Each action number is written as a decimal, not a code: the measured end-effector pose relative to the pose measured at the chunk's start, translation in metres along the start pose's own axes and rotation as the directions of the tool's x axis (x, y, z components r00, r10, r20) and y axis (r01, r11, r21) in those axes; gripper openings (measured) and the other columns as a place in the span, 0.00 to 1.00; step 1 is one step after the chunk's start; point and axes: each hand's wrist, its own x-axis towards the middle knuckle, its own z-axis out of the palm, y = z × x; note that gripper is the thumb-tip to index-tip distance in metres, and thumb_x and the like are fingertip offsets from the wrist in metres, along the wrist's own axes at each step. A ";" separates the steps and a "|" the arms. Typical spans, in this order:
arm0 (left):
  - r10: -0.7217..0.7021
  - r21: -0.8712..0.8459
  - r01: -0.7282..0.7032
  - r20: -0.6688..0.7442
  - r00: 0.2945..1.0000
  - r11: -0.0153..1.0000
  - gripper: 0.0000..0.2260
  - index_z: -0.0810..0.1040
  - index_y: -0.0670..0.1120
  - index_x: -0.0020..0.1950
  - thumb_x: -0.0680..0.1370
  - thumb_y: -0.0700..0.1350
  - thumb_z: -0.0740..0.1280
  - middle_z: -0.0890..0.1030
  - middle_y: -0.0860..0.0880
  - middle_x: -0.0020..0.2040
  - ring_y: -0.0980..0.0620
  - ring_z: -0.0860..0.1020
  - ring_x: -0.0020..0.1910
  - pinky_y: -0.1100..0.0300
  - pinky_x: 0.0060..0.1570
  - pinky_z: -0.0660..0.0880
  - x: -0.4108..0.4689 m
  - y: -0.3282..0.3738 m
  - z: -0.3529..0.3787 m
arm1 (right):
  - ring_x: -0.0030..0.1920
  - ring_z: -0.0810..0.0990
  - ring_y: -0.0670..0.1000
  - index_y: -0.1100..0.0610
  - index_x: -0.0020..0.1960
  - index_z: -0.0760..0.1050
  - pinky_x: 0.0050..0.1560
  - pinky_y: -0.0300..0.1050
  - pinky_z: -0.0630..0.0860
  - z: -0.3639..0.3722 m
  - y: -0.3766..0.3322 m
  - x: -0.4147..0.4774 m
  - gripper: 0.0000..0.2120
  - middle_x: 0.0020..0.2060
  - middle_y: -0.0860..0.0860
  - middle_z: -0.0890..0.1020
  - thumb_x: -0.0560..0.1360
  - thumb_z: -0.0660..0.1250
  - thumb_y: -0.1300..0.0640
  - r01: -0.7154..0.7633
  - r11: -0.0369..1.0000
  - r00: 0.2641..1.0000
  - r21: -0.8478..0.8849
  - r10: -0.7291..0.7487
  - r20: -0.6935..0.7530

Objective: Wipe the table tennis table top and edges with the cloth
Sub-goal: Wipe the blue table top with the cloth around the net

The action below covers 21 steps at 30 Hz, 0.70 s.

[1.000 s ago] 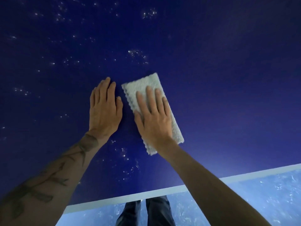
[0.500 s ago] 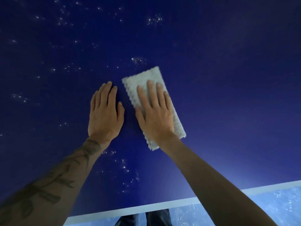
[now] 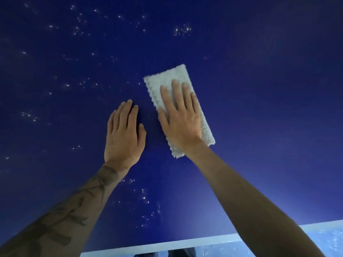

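1. The folded cloth (image 3: 167,80) lies flat on the table top (image 3: 259,89), well in from the near edge (image 3: 167,244).
2. Your right hand (image 3: 181,119) presses it down with fingers straight and slightly spread, curled round nothing.
3. Your left hand (image 3: 123,138) rests flat on the bare surface just beside the cloth, fingers extended, empty.
4. Push with even palm pressure in overlapping strokes toward the bright specks (image 3: 182,30) further in, so the cloth doesn't bunch.

cloth (image 3: 167,80) middle hidden under right hand (image 3: 182,123)
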 end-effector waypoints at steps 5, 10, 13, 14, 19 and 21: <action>-0.005 -0.007 0.005 0.020 1.000 1.000 0.23 0.66 0.38 0.80 0.86 0.47 0.55 0.64 0.40 0.82 0.41 0.61 0.82 0.43 0.82 0.56 0.000 0.001 -0.001 | 0.86 0.46 0.58 0.47 0.87 0.48 0.85 0.58 0.46 -0.012 0.063 0.009 0.30 0.87 0.53 0.48 0.88 0.46 0.41 -0.165 0.986 0.986 0.002 0.165 -0.015; 0.024 0.015 -0.024 0.005 1.000 1.000 0.22 0.68 0.38 0.77 0.86 0.46 0.57 0.67 0.39 0.80 0.39 0.65 0.80 0.41 0.80 0.59 0.014 -0.001 -0.006 | 0.86 0.44 0.62 0.51 0.88 0.46 0.85 0.61 0.46 -0.024 0.046 0.070 0.31 0.86 0.58 0.47 0.88 0.46 0.42 -0.306 0.951 0.950 0.054 0.309 -0.051; 0.007 0.029 -0.007 -0.013 1.000 1.000 0.22 0.67 0.38 0.79 0.86 0.45 0.58 0.65 0.39 0.80 0.39 0.63 0.80 0.41 0.81 0.58 0.037 -0.005 -0.008 | 0.86 0.43 0.61 0.50 0.88 0.45 0.85 0.60 0.45 -0.012 0.010 0.047 0.31 0.87 0.57 0.46 0.87 0.44 0.42 -0.065 0.998 0.998 0.017 0.065 -0.002; 0.000 0.032 0.000 -0.018 1.000 0.999 0.22 0.66 0.38 0.79 0.86 0.45 0.59 0.65 0.38 0.81 0.39 0.63 0.80 0.41 0.81 0.57 0.046 -0.005 -0.008 | 0.86 0.43 0.59 0.50 0.88 0.45 0.86 0.58 0.45 -0.010 0.010 0.034 0.31 0.87 0.56 0.46 0.87 0.44 0.41 0.005 1.000 1.000 0.002 -0.005 0.011; -0.022 0.022 0.022 0.002 1.000 1.000 0.23 0.64 0.39 0.80 0.87 0.47 0.58 0.62 0.39 0.82 0.40 0.60 0.82 0.42 0.82 0.53 0.078 -0.008 -0.005 | 0.86 0.44 0.58 0.47 0.87 0.47 0.86 0.56 0.43 -0.020 0.071 0.034 0.30 0.87 0.53 0.47 0.88 0.47 0.41 -0.130 0.992 0.992 0.007 0.130 0.006; -0.025 0.024 0.025 -0.011 1.000 0.999 0.24 0.64 0.40 0.80 0.86 0.48 0.57 0.62 0.40 0.82 0.40 0.59 0.82 0.42 0.83 0.53 0.080 -0.009 -0.001 | 0.86 0.44 0.59 0.48 0.88 0.47 0.85 0.58 0.44 -0.028 0.085 0.064 0.31 0.87 0.55 0.47 0.88 0.47 0.41 -0.227 0.974 0.974 0.010 0.227 -0.024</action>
